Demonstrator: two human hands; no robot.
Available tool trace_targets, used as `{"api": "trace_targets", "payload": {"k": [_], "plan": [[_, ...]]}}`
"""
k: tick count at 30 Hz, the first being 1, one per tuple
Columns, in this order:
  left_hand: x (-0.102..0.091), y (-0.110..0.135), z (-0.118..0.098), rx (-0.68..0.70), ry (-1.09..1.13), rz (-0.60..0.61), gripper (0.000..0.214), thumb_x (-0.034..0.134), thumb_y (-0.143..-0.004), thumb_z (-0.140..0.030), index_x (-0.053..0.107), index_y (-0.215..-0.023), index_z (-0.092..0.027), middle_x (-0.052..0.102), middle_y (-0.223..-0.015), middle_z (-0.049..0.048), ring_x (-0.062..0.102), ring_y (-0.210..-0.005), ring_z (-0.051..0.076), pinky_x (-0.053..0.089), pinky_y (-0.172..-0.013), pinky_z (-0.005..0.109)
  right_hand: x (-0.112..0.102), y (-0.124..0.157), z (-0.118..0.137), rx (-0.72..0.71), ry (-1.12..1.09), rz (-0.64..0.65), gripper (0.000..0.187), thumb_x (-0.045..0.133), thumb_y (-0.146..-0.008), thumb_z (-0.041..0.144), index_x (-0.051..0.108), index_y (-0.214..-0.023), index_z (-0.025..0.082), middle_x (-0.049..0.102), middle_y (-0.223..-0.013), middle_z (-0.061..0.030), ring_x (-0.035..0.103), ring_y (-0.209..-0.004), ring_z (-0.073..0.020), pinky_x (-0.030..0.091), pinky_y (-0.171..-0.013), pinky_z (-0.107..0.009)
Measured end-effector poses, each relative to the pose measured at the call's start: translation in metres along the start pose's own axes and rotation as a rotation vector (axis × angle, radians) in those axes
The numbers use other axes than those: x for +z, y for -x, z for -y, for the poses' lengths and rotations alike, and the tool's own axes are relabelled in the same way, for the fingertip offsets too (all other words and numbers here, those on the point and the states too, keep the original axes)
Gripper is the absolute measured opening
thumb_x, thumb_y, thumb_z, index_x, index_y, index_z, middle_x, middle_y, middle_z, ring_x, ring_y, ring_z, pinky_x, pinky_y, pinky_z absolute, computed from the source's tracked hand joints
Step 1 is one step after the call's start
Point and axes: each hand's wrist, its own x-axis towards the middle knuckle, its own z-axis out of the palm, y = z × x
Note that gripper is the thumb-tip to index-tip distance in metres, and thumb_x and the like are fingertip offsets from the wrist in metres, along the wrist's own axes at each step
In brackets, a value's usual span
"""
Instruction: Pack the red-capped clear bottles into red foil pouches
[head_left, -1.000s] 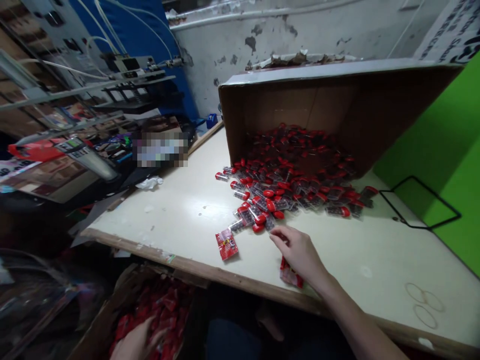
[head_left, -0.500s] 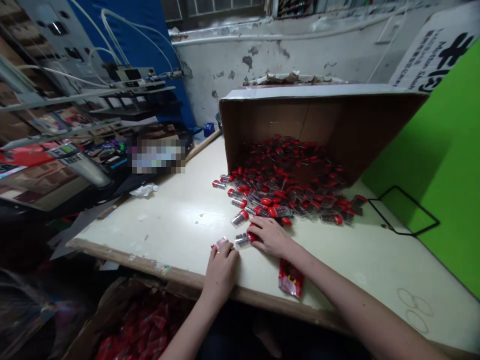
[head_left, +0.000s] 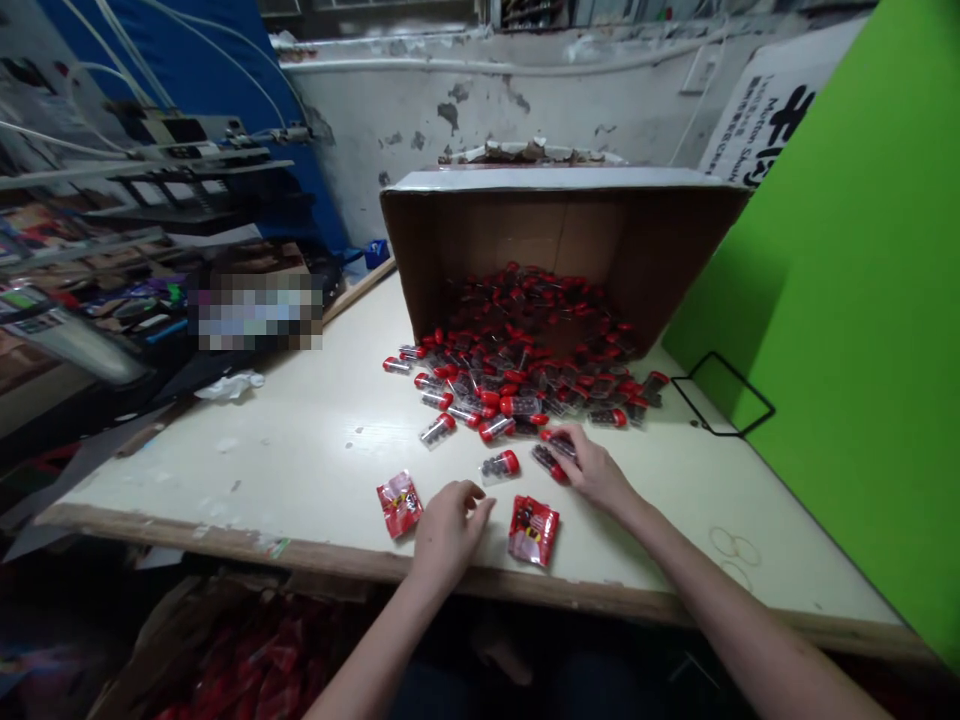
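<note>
With the clock centred between the hands and twelve straight ahead, the table point(head_left: 315, 440) is pale and scuffed, with a few dark marks toward ten o'clock and a worn wooden strip along its near edge. At two o'clock the right hand point(head_left: 596, 475) has its fingers closed on a vial point(head_left: 561, 445); a second vial point(head_left: 550, 465) lies right against it, and I cannot tell whether the grip takes in that one too. At eight the left hand point(head_left: 446, 535) is low over the table, loosely curled, thumb standing off from the fingers. One red packet point(head_left: 399, 503) lies at nine, just beside the left hand, and another packet point(head_left: 533, 530) at five, near the edge. A lone vial point(head_left: 500, 466) rests at eleven. At twelve a heap of red-capped vials point(head_left: 517, 375) spills from a box point(head_left: 562, 180) on its side, mouth toward the person. A black wire stand point(head_left: 727, 433) is at two, by a green panel point(head_left: 840, 250); thin loops point(head_left: 733, 545) lie at three. Crumpled paper point(head_left: 231, 386) sits at ten, a machine point(head_left: 172, 150) with white tubes farther out that way. Behind, the wall point(head_left: 420, 110) is peeling, with a pipe point(head_left: 525, 67) along it. Below the edge, at eight, a dim carton point(head_left: 161, 620) holds red packets.
</note>
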Motion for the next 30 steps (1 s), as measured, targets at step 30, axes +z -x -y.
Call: {"api": "trace_targets", "payload": {"k": [30], "plan": [[0.038,0.001,-0.024,-0.062,0.274,0.132,0.033,0.047,-0.082,-0.038,0.072,-0.069,-0.021,0.051,-0.067,0.0016,0.052,-0.066,0.017,0.036,-0.064,0.027,0.025,0.096,0.039,0.53,-0.641,-0.226,0.031,0.063,-0.078,0.045,0.058,-0.091,0.018,0.066,-0.073,-0.0019,0.064,-0.061,-0.0159,0.047,-0.051,-0.023]]}}
